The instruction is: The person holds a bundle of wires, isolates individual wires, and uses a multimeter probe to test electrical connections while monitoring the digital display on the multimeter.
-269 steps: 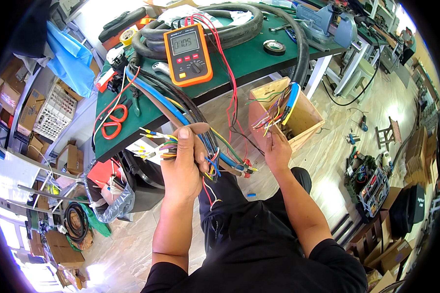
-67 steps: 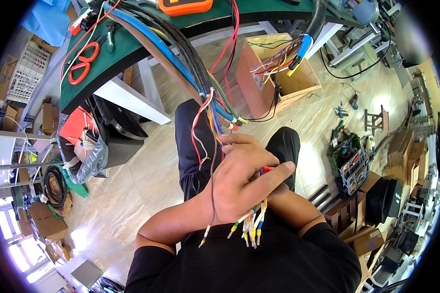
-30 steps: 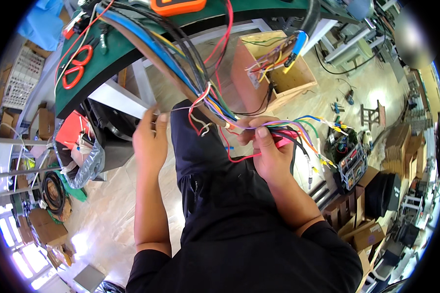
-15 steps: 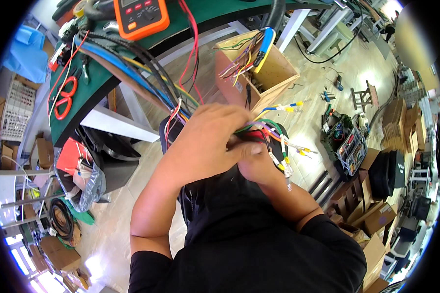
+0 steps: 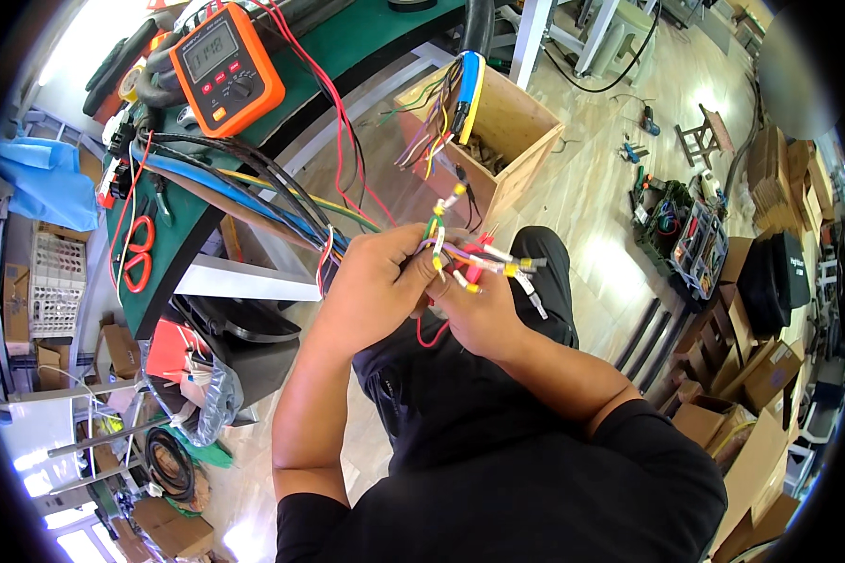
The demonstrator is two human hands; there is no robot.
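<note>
My left hand [image 5: 382, 286] and my right hand [image 5: 476, 314] meet above my lap, closed on a bundle of coloured wires [image 5: 441, 235] with white sleeves and yellow-tipped ferrules fanning up and right. My left thumb presses on the bundle near the ferrules; some right fingers are hidden behind it. The wires run back into thick black, blue and brown cables [image 5: 235, 192] lying over the green bench edge [image 5: 314, 52]. An orange handheld meter [image 5: 225, 66] with red and black leads rests on the bench; red-handled scissors [image 5: 139, 253] hang at its left edge.
An open wooden box [image 5: 526, 155] stands below a second cable end with loose wires [image 5: 469, 94]. A toolbox [image 5: 685, 235], wooden stool [image 5: 704, 136] and cardboard boxes [image 5: 751, 375] are on the right. A lined bin [image 5: 183, 385] stands lower left.
My left hand went out leftward, then came back across to the bundle beside my right hand. The ferrule ends now bunch more upward. The view has shifted, showing more of the meter.
</note>
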